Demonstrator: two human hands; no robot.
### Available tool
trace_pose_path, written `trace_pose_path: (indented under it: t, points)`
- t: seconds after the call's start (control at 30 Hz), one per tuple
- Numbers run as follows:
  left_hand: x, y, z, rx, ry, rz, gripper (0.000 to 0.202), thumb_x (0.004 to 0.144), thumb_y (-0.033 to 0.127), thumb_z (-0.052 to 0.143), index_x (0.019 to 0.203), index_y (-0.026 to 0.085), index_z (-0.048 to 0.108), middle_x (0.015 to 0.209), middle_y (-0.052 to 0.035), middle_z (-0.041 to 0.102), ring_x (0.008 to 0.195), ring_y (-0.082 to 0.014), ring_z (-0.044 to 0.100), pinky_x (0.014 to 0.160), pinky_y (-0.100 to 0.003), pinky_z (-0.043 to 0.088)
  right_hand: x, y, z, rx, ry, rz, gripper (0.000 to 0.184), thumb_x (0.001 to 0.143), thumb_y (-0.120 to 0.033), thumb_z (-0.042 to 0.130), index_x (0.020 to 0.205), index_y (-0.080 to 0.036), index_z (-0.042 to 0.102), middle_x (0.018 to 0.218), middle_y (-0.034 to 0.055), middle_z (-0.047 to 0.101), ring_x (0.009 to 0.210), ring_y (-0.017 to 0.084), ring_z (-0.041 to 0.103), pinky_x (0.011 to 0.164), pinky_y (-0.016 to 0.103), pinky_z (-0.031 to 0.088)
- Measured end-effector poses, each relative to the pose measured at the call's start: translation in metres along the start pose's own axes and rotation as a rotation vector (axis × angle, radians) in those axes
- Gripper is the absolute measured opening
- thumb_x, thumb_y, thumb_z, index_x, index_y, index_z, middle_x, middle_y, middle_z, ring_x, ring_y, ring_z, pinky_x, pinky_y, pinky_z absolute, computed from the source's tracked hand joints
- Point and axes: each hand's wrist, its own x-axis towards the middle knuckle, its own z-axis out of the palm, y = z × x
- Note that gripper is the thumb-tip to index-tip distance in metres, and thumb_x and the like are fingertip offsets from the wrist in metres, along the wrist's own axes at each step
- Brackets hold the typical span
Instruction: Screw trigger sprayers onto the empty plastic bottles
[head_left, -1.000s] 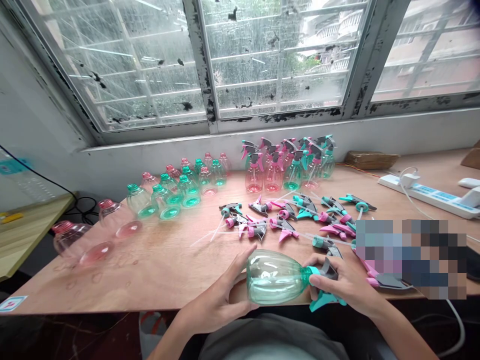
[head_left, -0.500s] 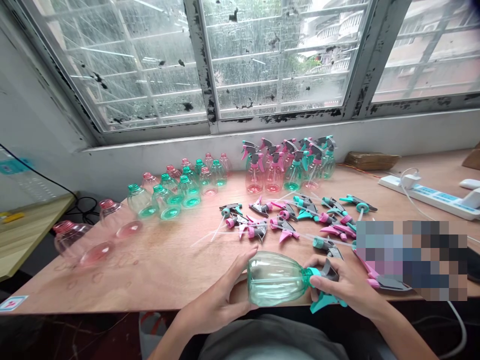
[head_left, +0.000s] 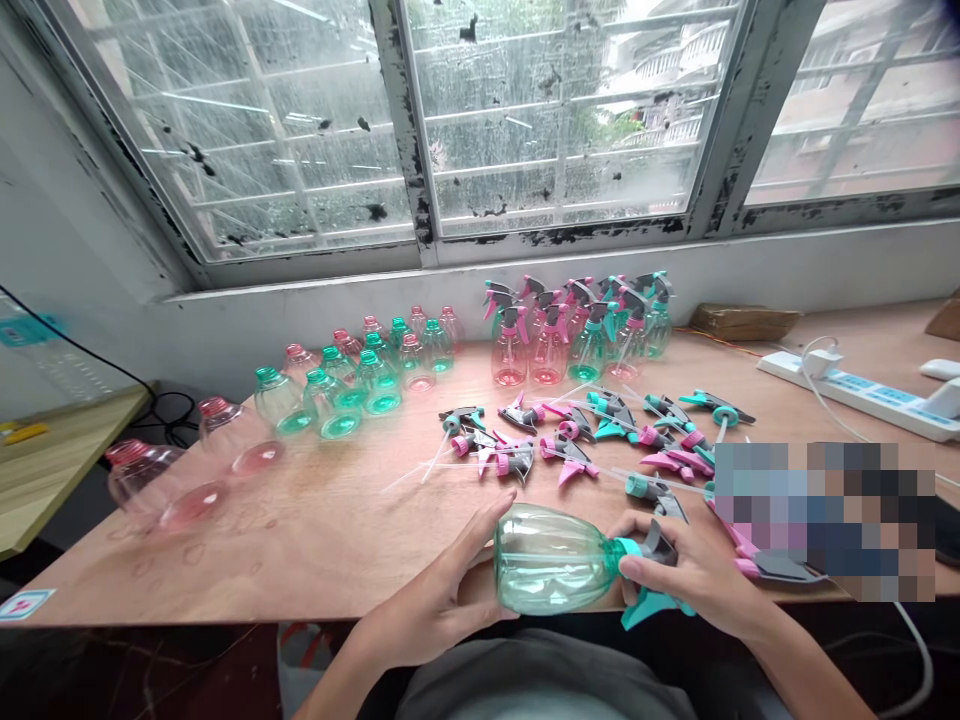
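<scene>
Bench [head_left: 315, 540]; at its near edge, green bottle [head_left: 551, 560] held sideways between both hands' fingers.
Left hand [head_left: 442, 590]: fingers part-open, cupping the base. Right hand [head_left: 697, 570]: fingers curled on turquoise spray head [head_left: 654, 605] at the neck. Probably screwing on; next turn would need base steady. Threads hard to make out; pixelation right of fingers cuts off loose pink-grey spray heads [head_left: 780, 564].
</scene>
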Motion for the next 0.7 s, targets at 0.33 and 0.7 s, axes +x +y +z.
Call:
trace_pose_path:
  t: [0.33, 0.7]
  points:
    - [-0.003, -0.008, 0.002, 0.009, 0.039, -0.092, 0.1, 0.091, 0.042, 0.076, 0.166, 0.032, 0.012, 0.176, -0.0075, 0.013, 0.161, -0.034, 0.015, 0.131, -0.052, 0.014, -0.001, 0.001, 0.003, -0.021, 0.037, 0.007, 0.04, 0.086, -0.055, 0.079, 0.101, -0.021, 0.064, 0.068, 0.0024, 0.081, 0.069, 0.025, 0.077, 0.066, 0.03, 0.058]
    - [-0.004, -0.004, 0.001, 0.103, 0.035, -0.085, 0.111, 0.086, 0.045, 0.081, 0.167, 0.033, 0.006, 0.175, -0.0106, 0.02, 0.16, -0.0345, 0.022, 0.13, -0.052, 0.019, -0.003, 0.0, 0.001, -0.067, 0.014, 0.027, 0.043, 0.087, -0.06, 0.075, 0.104, -0.021, 0.064, 0.073, 0.0045, 0.082, 0.075, 0.028, 0.078, 0.07, 0.036, 0.06]
